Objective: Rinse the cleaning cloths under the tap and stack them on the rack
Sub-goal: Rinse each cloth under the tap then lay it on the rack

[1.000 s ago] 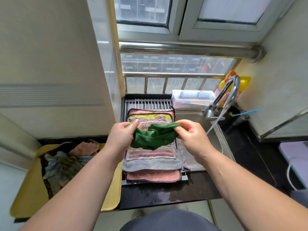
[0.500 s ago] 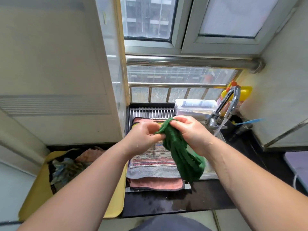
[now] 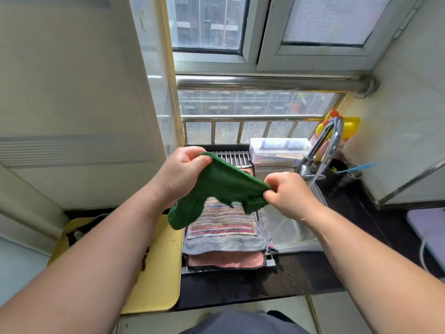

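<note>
We pinch the green cloth (image 3: 224,186) between left hand (image 3: 183,172) and right hand (image 3: 286,194) (rinsed, presumably); next, lay it flat on the stack (image 3: 224,239).

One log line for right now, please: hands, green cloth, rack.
green cloth: stretched between hands, not yet stacked | left hand: pinches left end | right hand: pinches right end | rack: striped cloth tops stack | tap: running

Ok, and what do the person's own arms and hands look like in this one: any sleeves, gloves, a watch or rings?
Both forearms are bare up to the frame edge, with no sleeves in view. The left hand and right hand wear no gloves, and no watch, band or ring shows. Water droplets sit on the left wrist. A dark grey garment shows at the bottom edge.
</note>
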